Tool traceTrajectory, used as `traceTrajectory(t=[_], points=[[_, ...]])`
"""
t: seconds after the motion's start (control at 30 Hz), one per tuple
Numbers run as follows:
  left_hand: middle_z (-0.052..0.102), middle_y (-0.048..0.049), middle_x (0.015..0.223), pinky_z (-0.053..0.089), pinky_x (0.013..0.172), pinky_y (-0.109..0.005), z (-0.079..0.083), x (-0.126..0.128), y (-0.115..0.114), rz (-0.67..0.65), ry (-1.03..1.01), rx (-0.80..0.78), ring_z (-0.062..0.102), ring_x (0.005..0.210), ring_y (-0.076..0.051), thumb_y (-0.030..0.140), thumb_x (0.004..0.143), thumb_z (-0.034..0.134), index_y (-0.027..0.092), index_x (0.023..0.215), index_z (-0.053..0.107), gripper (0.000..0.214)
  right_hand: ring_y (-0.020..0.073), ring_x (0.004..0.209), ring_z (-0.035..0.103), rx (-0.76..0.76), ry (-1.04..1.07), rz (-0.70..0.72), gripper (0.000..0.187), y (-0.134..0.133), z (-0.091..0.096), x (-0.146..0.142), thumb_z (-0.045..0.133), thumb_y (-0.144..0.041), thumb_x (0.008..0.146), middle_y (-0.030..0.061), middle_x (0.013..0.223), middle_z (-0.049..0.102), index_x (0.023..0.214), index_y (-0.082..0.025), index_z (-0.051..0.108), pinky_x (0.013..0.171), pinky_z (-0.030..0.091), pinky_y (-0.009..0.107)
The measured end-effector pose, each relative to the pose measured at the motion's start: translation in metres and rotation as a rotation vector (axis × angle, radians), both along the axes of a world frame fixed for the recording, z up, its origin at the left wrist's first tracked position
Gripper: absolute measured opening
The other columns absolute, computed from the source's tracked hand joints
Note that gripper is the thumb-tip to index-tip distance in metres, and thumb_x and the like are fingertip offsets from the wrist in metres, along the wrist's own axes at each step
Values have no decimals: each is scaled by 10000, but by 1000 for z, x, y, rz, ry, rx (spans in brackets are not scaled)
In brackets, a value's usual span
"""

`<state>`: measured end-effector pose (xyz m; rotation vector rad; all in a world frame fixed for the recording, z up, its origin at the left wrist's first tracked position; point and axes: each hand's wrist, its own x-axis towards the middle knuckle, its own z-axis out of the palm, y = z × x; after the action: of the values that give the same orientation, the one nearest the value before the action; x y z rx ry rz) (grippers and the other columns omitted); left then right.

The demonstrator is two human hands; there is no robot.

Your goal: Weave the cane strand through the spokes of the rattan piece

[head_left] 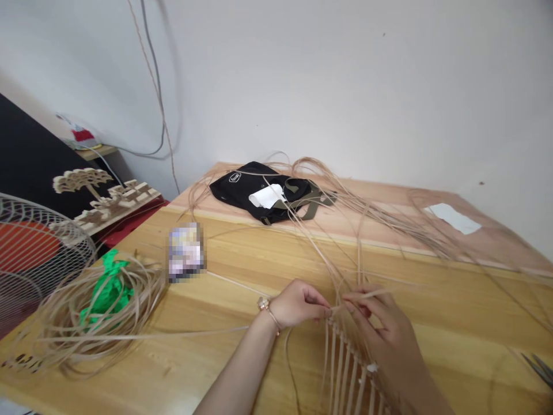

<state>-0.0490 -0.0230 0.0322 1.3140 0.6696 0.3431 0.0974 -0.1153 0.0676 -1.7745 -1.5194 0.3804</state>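
Note:
My left hand (298, 305), with a bracelet at its wrist, pinches a rattan strand at the top corner of a partly woven rattan piece (345, 360). Close beside it, my right hand (386, 328) has thumb and fingers closed on a pale flat rattan strip (377, 293), whose end sticks out to the right. The two sets of fingertips nearly meet. Evenly spaced parallel strands run from the woven edge toward me, and my right hand and forearm cover part of that edge. Long loose strands (317, 251) stretch from the fingertips to the back of the table.
A loose rattan coil (142, 288) with green plastic (110, 291) lies left, near a fan (38, 259). A pixelated item (185, 253) sits beyond it. At the back are a black bag (233, 187), white paper (453, 218) and long strands. Dark pointed blades (538, 366) show at the right edge.

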Motion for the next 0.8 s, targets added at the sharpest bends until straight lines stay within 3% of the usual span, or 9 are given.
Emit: traceTrajectory(t=[0.13,0.33,0.8], points=[[602,-22,578,354,513,-202,1,-1,0,-28,-12,12,455,498,-78,354,570,657,84,704,678,302,182,780,552,-162,-43,204,221,18,8,4,422,-334,810,48,849,605,836,-223,612,673,433,287],[586,-10,562,355,527,-202,-1,-3,1,-57,-56,-7,461,503,-78,384,570,664,96,697,676,316,166,693,562,-336,-24,327,226,42,9,5,395,-310,814,15,736,629,832,-209,597,622,397,268],[581,-7,583,341,524,-197,0,-4,2,-67,-79,-41,449,506,-66,420,569,665,83,727,668,373,155,665,554,-330,-129,331,228,43,10,6,391,-295,812,14,734,635,790,-197,595,598,369,246]])
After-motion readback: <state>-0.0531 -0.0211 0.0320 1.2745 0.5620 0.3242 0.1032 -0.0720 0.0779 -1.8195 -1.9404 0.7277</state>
